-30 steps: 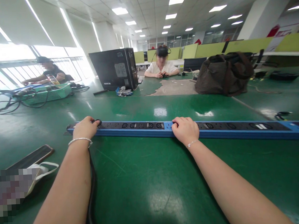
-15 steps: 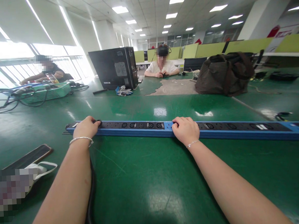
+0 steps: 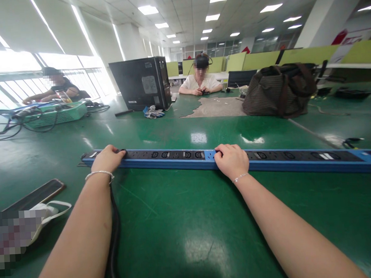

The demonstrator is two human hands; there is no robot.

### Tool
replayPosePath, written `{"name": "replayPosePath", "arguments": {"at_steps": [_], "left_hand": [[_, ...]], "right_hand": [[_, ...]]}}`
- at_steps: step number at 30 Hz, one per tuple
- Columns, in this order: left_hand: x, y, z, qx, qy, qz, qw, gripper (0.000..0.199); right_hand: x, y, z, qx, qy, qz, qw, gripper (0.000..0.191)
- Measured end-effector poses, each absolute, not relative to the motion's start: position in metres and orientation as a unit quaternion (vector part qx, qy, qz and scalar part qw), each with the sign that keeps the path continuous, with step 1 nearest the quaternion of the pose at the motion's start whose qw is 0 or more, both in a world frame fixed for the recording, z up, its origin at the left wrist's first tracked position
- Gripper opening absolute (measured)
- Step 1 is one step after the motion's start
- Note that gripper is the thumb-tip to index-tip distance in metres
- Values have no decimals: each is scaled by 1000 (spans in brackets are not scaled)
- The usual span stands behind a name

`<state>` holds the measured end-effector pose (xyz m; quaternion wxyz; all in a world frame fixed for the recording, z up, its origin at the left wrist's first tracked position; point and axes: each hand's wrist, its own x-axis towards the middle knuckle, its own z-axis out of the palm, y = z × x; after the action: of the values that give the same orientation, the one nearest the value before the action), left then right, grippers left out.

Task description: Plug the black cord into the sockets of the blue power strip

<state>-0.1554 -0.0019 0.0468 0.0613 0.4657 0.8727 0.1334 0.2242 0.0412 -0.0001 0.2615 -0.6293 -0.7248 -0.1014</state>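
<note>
A long blue power strip (image 3: 180, 162) with a row of black sockets lies across the green table in front of me. My left hand (image 3: 108, 159) is closed near its left end, around what looks like a black plug (image 3: 121, 152), mostly hidden under the fingers. From below that hand a thick black cable (image 3: 114, 225) runs back toward me along my forearm. My right hand (image 3: 233, 160) grips the strip near its middle, beside a blue socket section (image 3: 209, 154), with the fingers bent over the far edge.
A phone (image 3: 42, 194) and a white-strapped item (image 3: 49, 212) lie at the left. Farther back are a green basket (image 3: 60, 116) of cables, a black computer case (image 3: 139, 85), gloves (image 3: 153, 112) and a brown bag (image 3: 276, 92). Two people sit across the table.
Almost nothing differs. Both hands and the strip shift very slightly to the right in the view; the hands keep the same grips.
</note>
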Motion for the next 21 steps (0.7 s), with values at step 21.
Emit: {"name": "replayPosePath", "arguments": {"at_steps": [21], "left_hand": [[-153,-1,50,456,884,103,-8,37]], "right_hand": [[225,42,-1,-627,-725,-101,265,28]]}}
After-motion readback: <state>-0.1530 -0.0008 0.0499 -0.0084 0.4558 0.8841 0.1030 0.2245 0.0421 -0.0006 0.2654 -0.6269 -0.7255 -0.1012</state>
